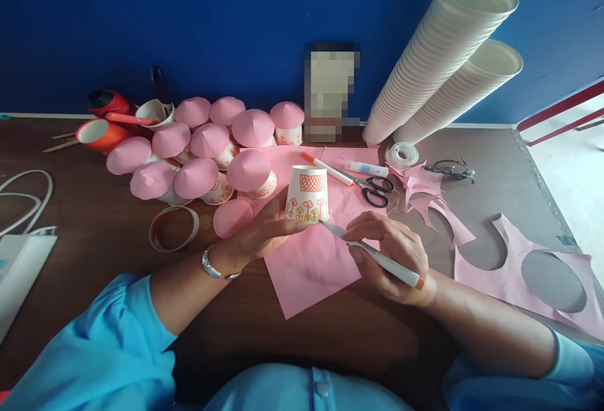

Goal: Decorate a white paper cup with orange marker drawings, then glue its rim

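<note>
Pinching pen (394, 266) w/ R fingers (372, 228), wht cup (306, 196) w/ L fingers (287, 228), red grid (313, 182), flwrs (308, 209)

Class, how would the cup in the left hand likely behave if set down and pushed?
The cup looks like paper, so it is probably light and easily dented. Set on its wider end, it would likely slide before tipping. On its side, its taper might make it roll in a curve.

Cup (306, 200) over paper (311, 266), left of scissors (367, 185); cups (265, 185) under cones (253, 128) farther left; 2 cup stacks (436, 61) behind, right.
</note>
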Demonstrator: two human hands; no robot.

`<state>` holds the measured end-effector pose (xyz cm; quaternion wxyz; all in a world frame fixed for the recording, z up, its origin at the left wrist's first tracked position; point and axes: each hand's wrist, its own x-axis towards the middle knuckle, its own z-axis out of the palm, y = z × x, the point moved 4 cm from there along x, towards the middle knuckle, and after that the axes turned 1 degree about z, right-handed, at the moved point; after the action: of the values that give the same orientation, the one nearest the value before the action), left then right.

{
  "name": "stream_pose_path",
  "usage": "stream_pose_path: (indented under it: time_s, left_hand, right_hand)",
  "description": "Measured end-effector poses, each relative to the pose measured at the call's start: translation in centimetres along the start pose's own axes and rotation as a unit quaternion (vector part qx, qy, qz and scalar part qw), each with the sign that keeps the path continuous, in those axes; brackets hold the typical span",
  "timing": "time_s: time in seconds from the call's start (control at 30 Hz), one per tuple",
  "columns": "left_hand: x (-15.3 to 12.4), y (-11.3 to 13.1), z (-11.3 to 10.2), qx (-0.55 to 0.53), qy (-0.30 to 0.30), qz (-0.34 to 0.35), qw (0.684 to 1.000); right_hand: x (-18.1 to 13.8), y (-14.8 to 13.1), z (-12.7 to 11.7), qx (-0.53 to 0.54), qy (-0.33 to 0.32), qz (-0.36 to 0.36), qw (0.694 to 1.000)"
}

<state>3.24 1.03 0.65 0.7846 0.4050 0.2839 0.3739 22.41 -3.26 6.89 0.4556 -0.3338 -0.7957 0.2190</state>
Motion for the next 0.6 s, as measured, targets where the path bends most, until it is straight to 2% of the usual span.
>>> stream_pose_path:
  time_s: [0.23, 0.37, 0.6]
  left_hand:
    - [-0.13, 0.40, 0.44, -0.001, 0.011, -0.012, 1.000]
    - [-0.16, 0.48, 0.47, -0.004, 0.017, -0.016, 1.000]
    - [0.06, 0.08, 0.11, 0.003, -0.006, -0.001, 1.000]
  right_hand:
    - [0.08, 0.05, -0.30, 0.020, 0.029, 0.003, 0.999]
    - [0.03, 0.18, -0.13, 0.022, 0.026, -0.003, 0.999]
    - [0.00, 0.20, -0.01, 0.005, 0.008, -0.003, 1.000]
